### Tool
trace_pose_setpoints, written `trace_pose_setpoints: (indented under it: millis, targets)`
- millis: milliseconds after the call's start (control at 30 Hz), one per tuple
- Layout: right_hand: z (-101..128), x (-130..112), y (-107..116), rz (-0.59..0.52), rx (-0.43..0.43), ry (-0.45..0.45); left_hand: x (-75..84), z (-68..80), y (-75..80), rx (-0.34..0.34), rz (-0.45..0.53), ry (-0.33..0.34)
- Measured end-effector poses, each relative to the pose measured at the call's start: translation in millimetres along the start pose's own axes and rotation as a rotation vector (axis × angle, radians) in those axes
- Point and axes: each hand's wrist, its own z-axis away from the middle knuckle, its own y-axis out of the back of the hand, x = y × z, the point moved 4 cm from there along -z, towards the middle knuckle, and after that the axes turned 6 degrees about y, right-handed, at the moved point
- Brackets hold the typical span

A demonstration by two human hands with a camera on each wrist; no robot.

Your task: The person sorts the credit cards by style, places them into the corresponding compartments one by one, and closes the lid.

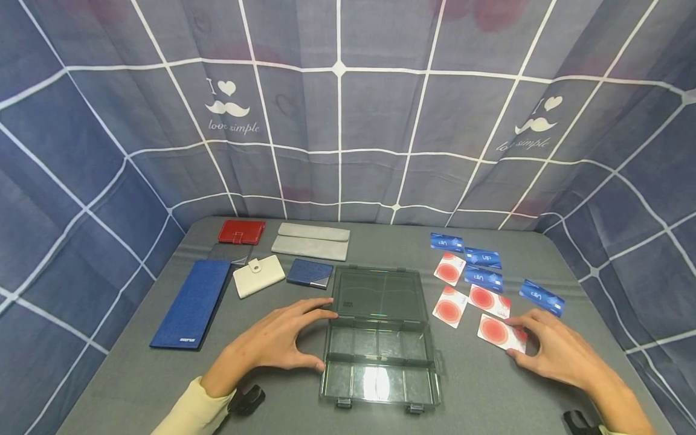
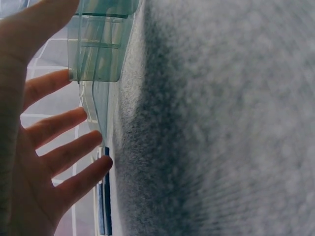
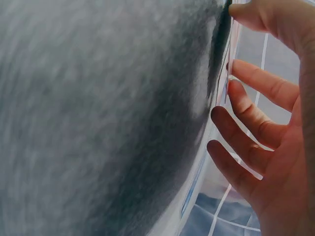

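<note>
My left hand (image 1: pixel 277 341) is at the left side of a clear grey-green compartment box (image 1: pixel 377 362), its fingers spread and fairly straight. Thumb and fingertips are right at the box's edge, also in the left wrist view, where the hand (image 2: pixel 54 162) is beside the box's wall (image 2: pixel 101 54). The lid (image 1: pixel 379 294) lies folded back on the far side. On the right, my right hand (image 1: pixel 560 350) holds a white card with red circles (image 1: pixel 497 333) by opposite edges, between thumb and index finger. In the right wrist view, the other fingers of this hand (image 3: pixel 275 147) are loosely bent.
Several blue VIP cards (image 1: pixel 484 278) and red-and-white cards (image 1: pixel 449 306) lie right of the box. To the left are a long blue wallet (image 1: pixel 190 305), a cream wallet (image 1: pixel 258 277), a red wallet (image 1: pixel 241 231), a grey wallet (image 1: pixel 310 241) and a small blue card holder (image 1: pixel 309 273).
</note>
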Motion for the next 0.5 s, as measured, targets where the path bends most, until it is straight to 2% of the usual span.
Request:
trace_pose_setpoints:
  millis: [267,500]
  targets:
    - [-17.0,-14.2,7.5,0.012,-0.002,0.019,-0.1,-0.1,-0.4,-0.003,0.004,0.001]
    - [-40.4,-35.8,12.4,0.027,0.009,0.095,-0.6,-0.3,-1.7,-0.009,0.013,0.001]
